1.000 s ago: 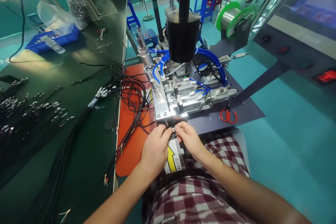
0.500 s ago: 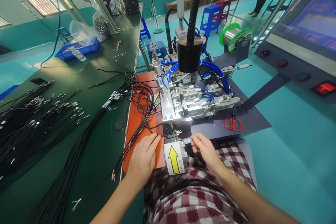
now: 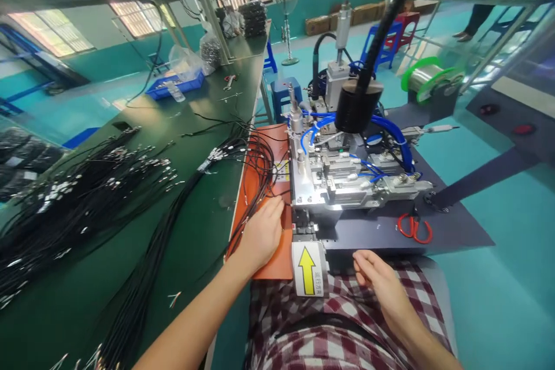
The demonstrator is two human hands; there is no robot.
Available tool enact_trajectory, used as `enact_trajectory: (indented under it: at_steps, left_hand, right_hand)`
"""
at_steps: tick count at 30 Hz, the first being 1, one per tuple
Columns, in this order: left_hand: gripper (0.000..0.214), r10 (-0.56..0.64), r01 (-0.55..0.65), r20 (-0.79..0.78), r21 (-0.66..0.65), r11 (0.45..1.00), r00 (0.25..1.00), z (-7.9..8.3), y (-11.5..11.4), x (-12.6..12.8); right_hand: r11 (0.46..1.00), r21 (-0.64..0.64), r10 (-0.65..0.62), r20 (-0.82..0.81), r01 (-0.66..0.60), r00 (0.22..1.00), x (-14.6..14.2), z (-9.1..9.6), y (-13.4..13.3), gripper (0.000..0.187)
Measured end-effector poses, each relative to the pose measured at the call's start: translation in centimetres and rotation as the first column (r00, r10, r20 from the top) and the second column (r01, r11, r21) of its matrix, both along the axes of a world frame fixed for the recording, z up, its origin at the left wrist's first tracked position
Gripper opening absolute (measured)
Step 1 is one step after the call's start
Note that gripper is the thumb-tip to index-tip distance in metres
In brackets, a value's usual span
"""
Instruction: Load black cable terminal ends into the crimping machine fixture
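My left hand (image 3: 263, 232) rests over the orange mat (image 3: 271, 269), its fingers closed on a black cable (image 3: 260, 185) among a loose tangle; the exact grip is partly hidden under the fingers. Beside it on the right is the machine's feed track (image 3: 304, 230), with a white label bearing a yellow arrow (image 3: 307, 272) at its near end. My right hand (image 3: 381, 283) hovers above my lap, right of that label. Its thumb and fingers are curled together, and nothing shows between them. The machine (image 3: 347, 167), with metal slides and blue air hoses, stands just beyond both hands.
Red-handled scissors (image 3: 415, 228) lie on the machine's dark base. Bundled black cables (image 3: 173, 202) cover much of the green table (image 3: 203, 243) at left. A blue tray (image 3: 173, 85) sits farther back. A green-rimmed wire spool (image 3: 429, 78) and a black nozzle hose (image 3: 359, 104) rise above the machine.
My left hand has moved off the feed track to the cables on the mat. My right hand has drawn back to the right. The coloured wire end on the track is gone, and the view has turned left.
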State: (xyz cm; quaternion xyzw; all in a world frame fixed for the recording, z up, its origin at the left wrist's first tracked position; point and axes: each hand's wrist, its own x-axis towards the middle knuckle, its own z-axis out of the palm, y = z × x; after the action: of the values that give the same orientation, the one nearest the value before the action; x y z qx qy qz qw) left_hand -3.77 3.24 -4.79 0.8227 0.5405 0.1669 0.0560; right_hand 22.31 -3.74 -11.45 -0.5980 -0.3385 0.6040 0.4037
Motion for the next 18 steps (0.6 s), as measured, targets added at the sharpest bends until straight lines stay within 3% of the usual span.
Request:
enact_trajectory:
  at_steps: [5,8,13,16,18]
  left_hand:
    - [0.03,0.166,-0.17,0.069,0.062,0.983,0.984,1.5,-0.1,-3.3]
    - [0.022,0.219,-0.225,0.114,0.034,0.974,0.969,2.4,0.8,-5.1]
    - [0.007,0.25,-0.234,0.176,-0.107,0.966,0.952,2.2,2.5,-4.6]
    - [0.01,0.311,-0.265,0.24,-0.203,0.942,0.92,2.0,3.3,-4.6]
    - [0.009,0.335,-0.248,0.291,-0.297,0.922,0.896,2.0,4.1,-5.2]
  right_hand:
    - [0.999,0.012,0.028,0.101,-0.03,0.995,1.8,1.3,-0.5,0.04]
    - [0.997,0.05,0.049,0.167,-0.058,0.985,2.2,2.6,-0.1,0.039]
    - [0.972,0.11,0.17,0.27,-0.206,0.948,0.2,6.0,0.4,0.035]
    - [0.894,0.216,0.293,0.383,-0.393,0.876,-2.2,8.3,0.7,0.028]
    - [0.738,0.328,0.395,0.498,-0.589,0.772,-4.1,9.6,1.2,0.025]
